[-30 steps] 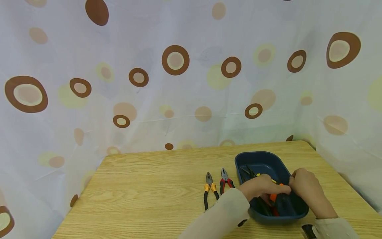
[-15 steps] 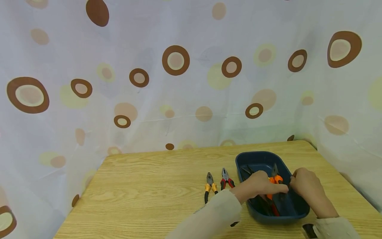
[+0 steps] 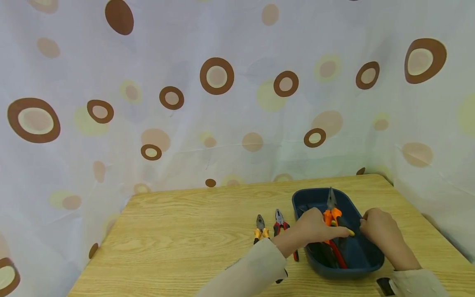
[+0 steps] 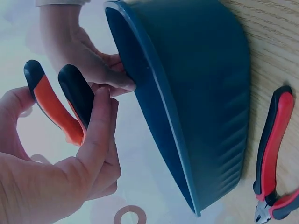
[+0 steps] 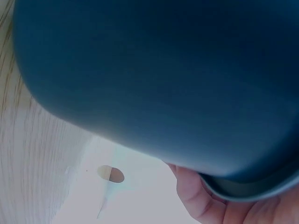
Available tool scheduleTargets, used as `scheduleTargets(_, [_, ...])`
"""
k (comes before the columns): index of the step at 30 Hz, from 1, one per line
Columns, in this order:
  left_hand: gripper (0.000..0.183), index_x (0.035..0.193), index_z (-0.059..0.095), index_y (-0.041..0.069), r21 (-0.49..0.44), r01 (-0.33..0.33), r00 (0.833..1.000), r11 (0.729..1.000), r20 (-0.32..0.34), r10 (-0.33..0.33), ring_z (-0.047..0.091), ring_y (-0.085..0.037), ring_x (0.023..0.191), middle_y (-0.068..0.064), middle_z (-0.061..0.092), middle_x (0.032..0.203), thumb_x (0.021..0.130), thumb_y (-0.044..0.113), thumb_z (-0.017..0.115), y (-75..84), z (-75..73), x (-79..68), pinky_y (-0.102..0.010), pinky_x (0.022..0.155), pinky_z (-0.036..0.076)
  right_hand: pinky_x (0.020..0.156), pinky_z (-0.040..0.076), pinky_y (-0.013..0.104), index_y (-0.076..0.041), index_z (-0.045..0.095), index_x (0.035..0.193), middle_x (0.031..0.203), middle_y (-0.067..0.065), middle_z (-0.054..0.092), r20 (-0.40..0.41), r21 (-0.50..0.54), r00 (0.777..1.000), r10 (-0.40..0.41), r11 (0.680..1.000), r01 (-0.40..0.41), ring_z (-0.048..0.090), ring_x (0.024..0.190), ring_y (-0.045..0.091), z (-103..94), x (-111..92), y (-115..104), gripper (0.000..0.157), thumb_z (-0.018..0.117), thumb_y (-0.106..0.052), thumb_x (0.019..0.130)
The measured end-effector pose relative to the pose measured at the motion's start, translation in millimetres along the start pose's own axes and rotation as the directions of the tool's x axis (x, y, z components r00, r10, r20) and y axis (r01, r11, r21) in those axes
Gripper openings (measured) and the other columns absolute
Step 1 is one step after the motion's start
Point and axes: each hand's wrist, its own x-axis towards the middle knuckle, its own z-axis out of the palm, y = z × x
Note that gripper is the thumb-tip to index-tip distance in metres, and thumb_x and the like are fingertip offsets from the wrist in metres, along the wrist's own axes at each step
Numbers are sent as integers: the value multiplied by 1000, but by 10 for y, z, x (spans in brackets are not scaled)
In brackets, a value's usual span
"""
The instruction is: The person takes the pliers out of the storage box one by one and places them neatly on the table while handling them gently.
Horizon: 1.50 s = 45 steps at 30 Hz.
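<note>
Wooden tabletop (image 3: 178,235), orange pliers (image 3: 336,213) pinched within left hand (image 3: 314,227), right hand (image 3: 379,229) gripping bin rim (image 4: 169,112)

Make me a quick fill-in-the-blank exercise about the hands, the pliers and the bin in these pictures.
1. The held pliers, in the left hand, have black and ____ handles.
2. The right hand grips the bin, which is coloured ____.
3. In the head view, yellow-handled pliers lie to the bin's ____ on the table.
4. The second table pliers, nearer the bin, have black and ____ handles.
Missing words: orange; blue; left; red.
</note>
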Motion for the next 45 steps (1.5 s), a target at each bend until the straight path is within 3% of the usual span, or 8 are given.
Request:
scheduleTargets(9, [47,74,48,4,-32,-41,998,999,-52,39,30,-16,43,-10,43,75,79,40,78,-73,-176,-80,-30,43,28,50,37,34,1,55,65,60,6,49,-21,-17,999,-44,999,43,47,54,21,-14,25,-14,24,51,0,89])
scheduleTargets(13, [46,94,47,6,-54,-39,998,998,-57,36,36,-18,47,-10,44,78,80,38,78,-125,-279,-140,-30,45,31,52,42,36,6,60,71,64,9,55,-20,-31,997,-71,997,70,50,56,21,-33,59,-42,19,53,1,89])
scheduleTargets(17, [41,88,54,3,-58,-58,995,997,-80,53,39,-18,46,-9,48,67,80,34,78,-196,-366,-172,-29,43,32,53,44,38,9,61,74,67,11,58,-14,-33,996,-83,996,83,52,58,22,-49,86,-53,18,53,1,88])
scheduleTargets(20, [52,109,58,-2,-24,-50,994,998,-103,47,49,-18,59,-11,61,89,81,37,77,-263,-431,-195,-29,51,40,53,44,38,8,61,74,67,11,57,-14,-39,996,-88,995,87,52,58,22,-58,104,-58,18,53,1,88])
scheduleTargets(25, [85,144,32,0,-6,-44,993,999,-106,43,54,-27,101,-16,42,138,83,41,74,-413,-549,-242,-37,75,46,53,43,38,7,61,72,65,10,57,-17,-41,996,-88,995,87,52,57,22,-54,118,-62,19,53,1,88])
scheduleTargets(34, [76,130,37,-9,-26,-84,988,996,-130,80,47,-23,68,-18,49,104,82,36,75,-729,-684,-297,-34,57,39,52,40,35,4,59,68,62,6,54,-9,-45,995,-99,994,98,49,56,20,-2,65,4,21,54,0,87])
scheduleTargets(42, [95,145,21,-12,-1,-27,988,1000,-152,26,46,-41,123,-30,30,146,83,38,73,-952,-767,-357,-49,90,46,53,42,37,4,62,73,65,6,57,34,-58,996,-77,995,79,52,58,21,7,48,47,18,54,-2,88])
scheduleTargets(45, [94,144,22,-13,10,-15,986,1000,-165,16,47,-41,120,-32,30,145,83,37,73,-1038,-802,-359,-49,88,46,53,41,37,4,61,73,64,6,55,44,-58,996,-74,995,77,51,58,21,4,53,44,19,54,-2,89])
